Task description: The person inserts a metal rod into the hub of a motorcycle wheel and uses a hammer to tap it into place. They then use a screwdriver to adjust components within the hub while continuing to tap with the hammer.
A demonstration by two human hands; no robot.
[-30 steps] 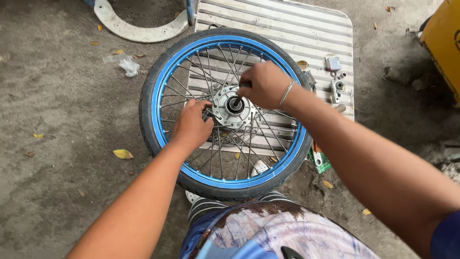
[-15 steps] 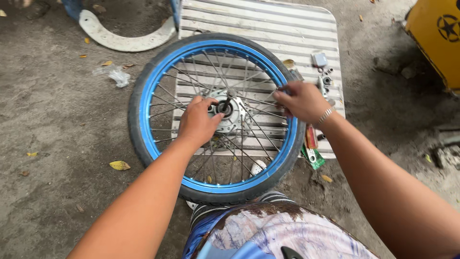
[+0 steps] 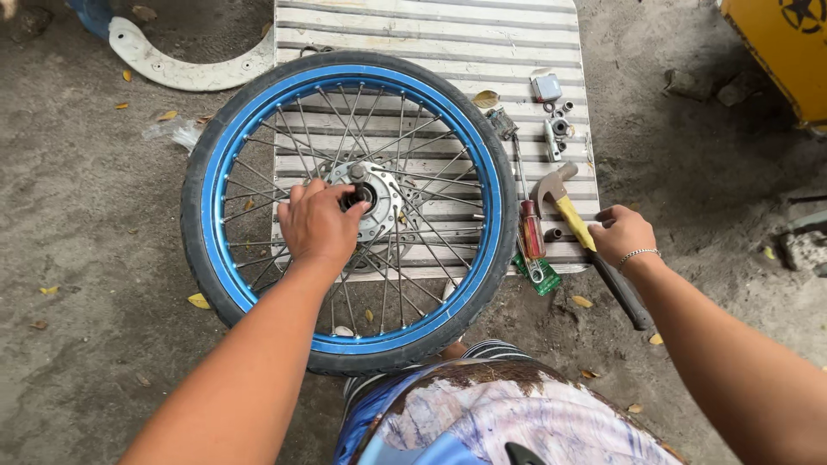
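Since half a second ago the right hand [image 3: 622, 234] has left the wheel rim and gone to the hammer [image 3: 590, 245], fingers curled loosely onto its yellow-and-black handle, not fully closed round it. That hammer lies flat, its steel head pointing up and left on the ribbed metal plate [image 3: 431, 26], its handle running down and right off the plate's edge onto the concrete. Just beside it lies a red-handled screwdriver [image 3: 527, 220], lengthwise up and down. Small metal parts [image 3: 556, 129] sit loose near the plate's right edge. On the blue-rimmed spoked wheel [image 3: 349, 207], lying flat across plate and ground, the left hand [image 3: 317, 226] rests, fingers bent on the hub [image 3: 366, 200]
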